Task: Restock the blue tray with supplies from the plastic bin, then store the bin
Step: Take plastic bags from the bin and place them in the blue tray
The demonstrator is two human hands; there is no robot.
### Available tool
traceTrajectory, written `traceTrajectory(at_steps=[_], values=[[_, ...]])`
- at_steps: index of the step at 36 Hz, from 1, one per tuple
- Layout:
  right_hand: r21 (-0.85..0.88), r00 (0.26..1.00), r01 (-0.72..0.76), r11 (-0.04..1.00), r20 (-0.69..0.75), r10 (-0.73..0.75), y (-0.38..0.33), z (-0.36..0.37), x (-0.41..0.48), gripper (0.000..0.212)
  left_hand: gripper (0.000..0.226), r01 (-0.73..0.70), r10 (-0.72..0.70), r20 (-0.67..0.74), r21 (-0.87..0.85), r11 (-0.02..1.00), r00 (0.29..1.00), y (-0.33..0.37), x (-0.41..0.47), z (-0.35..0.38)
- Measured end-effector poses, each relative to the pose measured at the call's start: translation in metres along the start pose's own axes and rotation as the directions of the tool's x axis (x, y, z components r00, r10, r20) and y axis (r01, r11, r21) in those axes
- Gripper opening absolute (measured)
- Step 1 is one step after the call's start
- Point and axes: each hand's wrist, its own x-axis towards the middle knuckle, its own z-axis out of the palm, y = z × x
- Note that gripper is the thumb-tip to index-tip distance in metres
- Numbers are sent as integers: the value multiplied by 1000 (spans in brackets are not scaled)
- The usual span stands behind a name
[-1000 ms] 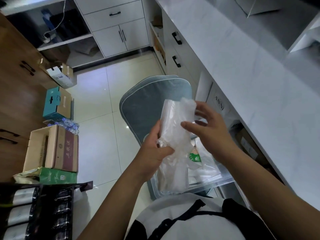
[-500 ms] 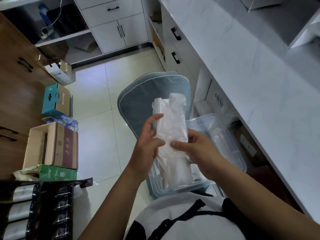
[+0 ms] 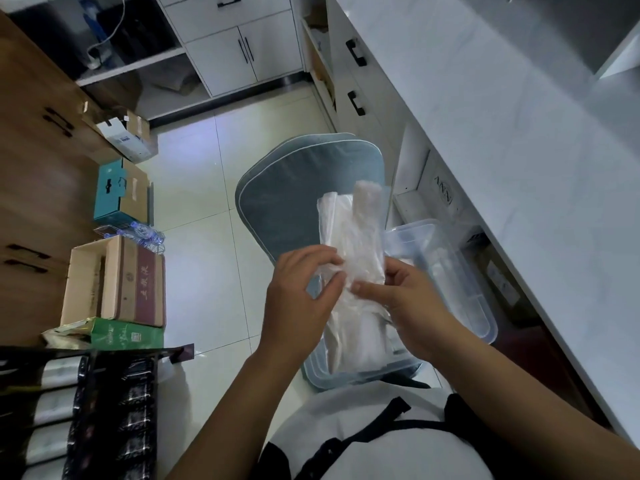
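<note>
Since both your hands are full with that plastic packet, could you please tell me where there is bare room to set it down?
The white countertop right of the plastic bin is mostly bare. Bare floor tiles lie between the chair cushion and the cardboard boxes. Beneath that countertop it is crowded.

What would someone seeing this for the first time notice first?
The crinkly clear plastic packet at the centre draws the eye first, pinched between the left hand and right hand. Just below it is the clear plastic bin, with a grey-blue chair cushion behind. Opened cardboard boxes line the floor at the left.
</note>
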Motion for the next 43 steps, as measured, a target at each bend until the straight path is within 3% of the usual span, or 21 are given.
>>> traceTrajectory(at_steps=[4,9,14,18,24,27,30,32,34,38,41,43], values=[[83,995,-96,992,10,96,1,-7,1,26,31,158,-163,-41,-117,980,986,6,-1,4],[87,992,-127,988,31,125,6,-16,1,35,17,172,-175,-11,-132,976,985,5,5,0],[87,992,-124,988,22,123,9,-21,6,41,28,180,-177,91,-28,983,980,4,10,0],[97,993,-114,989,21,113,7,-26,11,37,26,208,-208,81,9,978,975,6,11,10],[78,995,-98,992,1,98,4,-31,18,23,21,254,-249,150,-15,967,957,1,18,18],[74,997,-74,994,4,74,-3,-34,25,22,30,316,-296,143,-142,938,944,-2,22,23],[48,997,-74,996,21,73,-13,-39,36,23,41,456,-441,133,-386,802,888,-4,29,31],[16,993,-107,994,50,106,-17,-44,42,26,38,606,-542,304,-567,558,783,-10,35,33],[-38,986,-145,989,77,147,-18,-46,46,29,42,701,-508,498,-607,374,703,-16,35,32],[-254,985,-124,959,81,149,-12,-44,52,28,59,728,-480,547,-534,430,685,-31,30,41],[-400,986,-95,911,89,142,-1,-42,55,25,70,754,-550,526,-539,374,649,-42,22,53],[-407,972,-134,904,122,199,6,-47,61,35,70,768,-586,521,-554,321,621,-51,18,60]])
